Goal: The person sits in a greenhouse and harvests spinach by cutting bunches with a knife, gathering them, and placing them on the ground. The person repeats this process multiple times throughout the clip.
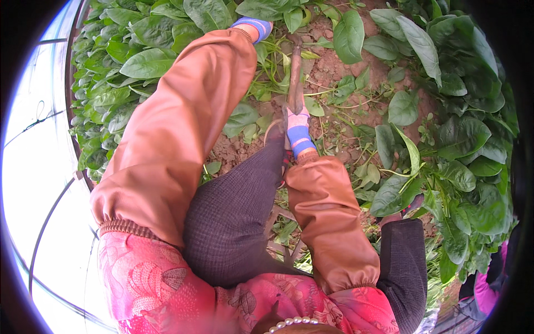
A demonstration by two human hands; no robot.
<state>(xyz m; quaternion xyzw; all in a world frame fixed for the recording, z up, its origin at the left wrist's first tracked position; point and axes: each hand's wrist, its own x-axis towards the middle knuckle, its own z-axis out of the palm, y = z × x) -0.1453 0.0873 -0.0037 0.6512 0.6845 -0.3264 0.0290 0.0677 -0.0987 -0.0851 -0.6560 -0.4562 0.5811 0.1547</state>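
Observation:
My left hand [256, 28], in a blue-and-pink striped knit glove, reaches in among the spinach leaves [208, 14] at the top. Leaves cover its fingers, so what it holds cannot be made out. Below and to the right, my right hand [298, 119] wears a matching glove. It is at the near end of a small hand hoe with a wooden handle [295, 73], seemingly gripping it, though the fingers are mostly hidden. The tool's dark head [295, 39] points away from me over soil and cut stems. Brown sleeve covers [175, 112] reach up both forearms.
Dense spinach [463, 125] stands along the right, more along the left. Bare soil [333, 71] with small weeds runs between. Plastic film [37, 137] with dark cords forms the left side. My bent knee [233, 213] lies between my arms. Another person's pink sleeve [487, 290] shows at lower right.

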